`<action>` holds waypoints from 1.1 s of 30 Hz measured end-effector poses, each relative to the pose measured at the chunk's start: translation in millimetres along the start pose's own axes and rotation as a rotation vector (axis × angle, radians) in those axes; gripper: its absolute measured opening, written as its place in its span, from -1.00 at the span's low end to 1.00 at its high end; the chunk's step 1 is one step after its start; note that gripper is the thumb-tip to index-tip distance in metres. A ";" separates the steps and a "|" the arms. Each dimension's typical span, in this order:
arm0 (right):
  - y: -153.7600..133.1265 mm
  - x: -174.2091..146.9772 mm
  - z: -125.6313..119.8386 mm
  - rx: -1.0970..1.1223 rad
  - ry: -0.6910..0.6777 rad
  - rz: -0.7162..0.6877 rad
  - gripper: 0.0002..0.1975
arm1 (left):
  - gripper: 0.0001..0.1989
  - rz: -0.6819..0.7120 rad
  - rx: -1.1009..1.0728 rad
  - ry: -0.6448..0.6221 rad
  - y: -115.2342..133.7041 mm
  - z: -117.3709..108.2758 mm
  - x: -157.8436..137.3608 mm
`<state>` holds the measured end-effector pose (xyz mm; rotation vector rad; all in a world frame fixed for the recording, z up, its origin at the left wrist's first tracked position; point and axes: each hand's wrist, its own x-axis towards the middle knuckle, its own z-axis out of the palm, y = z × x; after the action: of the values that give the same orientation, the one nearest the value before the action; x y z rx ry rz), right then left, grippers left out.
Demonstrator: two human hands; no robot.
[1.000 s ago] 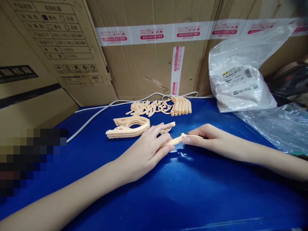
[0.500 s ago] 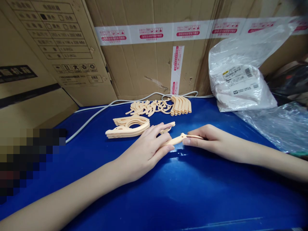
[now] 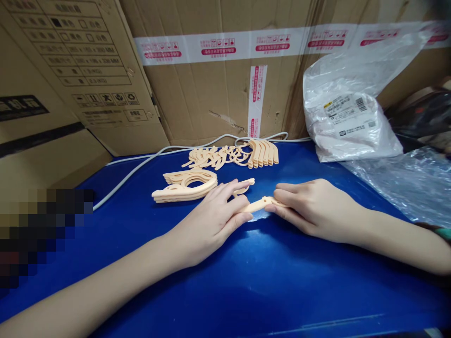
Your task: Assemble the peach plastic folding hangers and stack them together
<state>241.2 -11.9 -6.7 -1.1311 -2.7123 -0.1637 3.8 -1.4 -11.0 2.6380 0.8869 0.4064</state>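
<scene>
turned since half a second ago, the right hand (image 3: 306,206) now shows its knuckles, its fingers bunched together, where before thumb and finger pinched a thin strip reaching past them; most of that strip is now hidden. the left hand (image 3: 214,213) has hardly changed, and the view has slid slightly.

the piece (image 3: 257,205) is held between both hands, to the right of the stack (image 3: 185,190) and nearer the wearer. its long axis runs crosswise, going from the left hand slightly away from the wearer to a holed joint, then bending a little back into the right hand. the holed end points right, away from the stack. left thumb and fingers are clamped on the piece, forefinger stretched out; right thumb and fingers are closed on its other part. whether the left hand touches the stack, i cannot tell.

a second part (image 3: 243,191) shows under the left forefinger, right of the stack. hooks (image 3: 207,157) lie just beyond the stack, arms (image 3: 262,154) beyond it and to its right, the bag (image 3: 352,126) well off to its right.
</scene>
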 end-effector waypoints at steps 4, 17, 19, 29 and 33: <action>2.5 -0.5 -1.8 -0.030 0.039 -0.043 -0.59 | -0.71 0.005 0.019 -0.007 -0.6 -0.2 -0.3; 1.4 4.4 -1.5 0.261 -0.016 0.131 -0.58 | -0.72 0.019 0.017 0.026 -3.6 -1.3 -0.7; 1.1 5.0 -1.0 0.318 -0.031 0.157 -0.55 | -0.73 0.027 0.017 0.023 -3.4 -0.6 -0.5; 0.3 5.3 1.4 0.693 -0.182 0.286 -0.49 | -0.73 0.020 0.017 0.010 -2.4 1.4 -0.9; 1.1 4.3 0.7 0.612 -0.160 0.247 -0.50 | -0.72 0.019 0.017 0.005 -2.5 1.1 -1.7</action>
<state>239.0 -8.0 -6.4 -1.2869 -2.4310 0.7641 1.6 -0.8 -13.2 2.6642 0.8713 0.4119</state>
